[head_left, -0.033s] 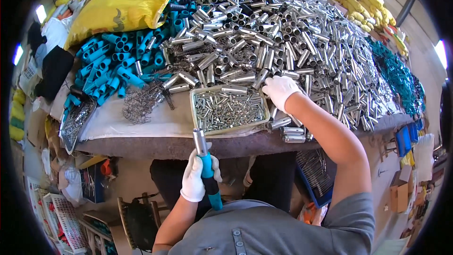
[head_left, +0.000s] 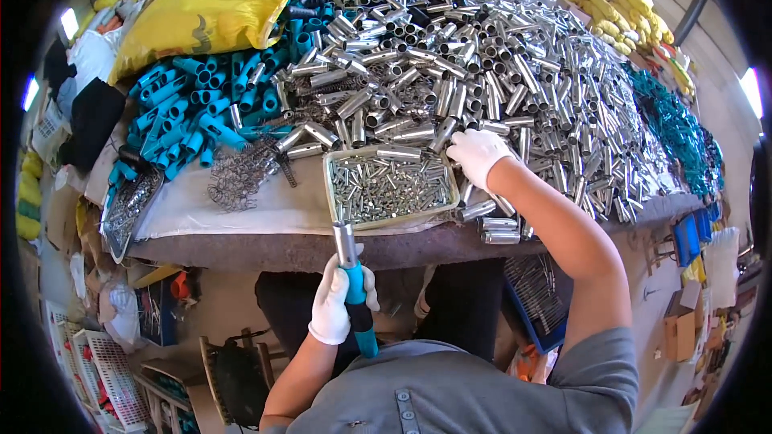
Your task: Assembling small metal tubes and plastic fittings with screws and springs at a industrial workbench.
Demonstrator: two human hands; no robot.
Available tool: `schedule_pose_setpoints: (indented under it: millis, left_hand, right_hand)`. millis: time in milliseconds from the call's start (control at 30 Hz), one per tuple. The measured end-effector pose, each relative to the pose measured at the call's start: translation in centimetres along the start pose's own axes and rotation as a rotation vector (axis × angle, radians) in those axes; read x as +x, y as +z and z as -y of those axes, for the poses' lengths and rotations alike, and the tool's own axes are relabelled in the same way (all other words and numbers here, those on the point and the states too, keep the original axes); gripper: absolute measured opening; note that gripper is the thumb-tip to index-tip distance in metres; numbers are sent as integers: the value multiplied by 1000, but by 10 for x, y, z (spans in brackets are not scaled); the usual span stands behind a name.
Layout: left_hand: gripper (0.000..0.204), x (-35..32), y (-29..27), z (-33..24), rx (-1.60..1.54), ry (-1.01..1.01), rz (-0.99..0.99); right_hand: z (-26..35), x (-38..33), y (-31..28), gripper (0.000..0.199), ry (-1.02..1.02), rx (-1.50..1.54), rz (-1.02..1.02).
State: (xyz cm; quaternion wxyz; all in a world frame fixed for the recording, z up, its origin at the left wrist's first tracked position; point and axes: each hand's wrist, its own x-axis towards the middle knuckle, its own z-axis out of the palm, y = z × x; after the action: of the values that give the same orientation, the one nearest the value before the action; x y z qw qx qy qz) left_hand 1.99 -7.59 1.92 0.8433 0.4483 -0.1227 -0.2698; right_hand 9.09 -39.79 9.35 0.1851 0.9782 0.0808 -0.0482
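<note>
Handle assembly (head_left: 351,285), teal grip with metal tube on top, clasped upright in gloved left hand (head_left: 338,301) below tray (head_left: 392,186); right hand (head_left: 476,154) beside tray, on metal tubes (head_left: 482,64), fingers probably curled.

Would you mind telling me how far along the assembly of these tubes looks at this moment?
Done: one piece, a blue tube with a metal sleeve on its end, is put together in the left hand. In hand: the right hand reaches into the heap of metal sleeves beside the tray of small metal parts. Left: that large heap and a pile of blue tubes remain on the table.
</note>
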Motion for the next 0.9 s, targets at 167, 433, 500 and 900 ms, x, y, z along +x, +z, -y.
schedule_pose_setpoints:
  millis: [167,433,500,900]
  left_hand:
    - [66,2,-7,4,151,-12,105]
    - [66,9,-4,-1,245,-98,266]
    - [67,16,-5,1,229,-109,330]
    - [61,13,-26,-21,232,-103,398]
  right_hand:
    - [-4,-18,7,15,87,362,-214]
    - [29,-63,-24,39,266,1843,-519]
    - [73,-59,-31,54,-86,2168,-618]
    - [121,-63,-67,38,-276,1261,-279]
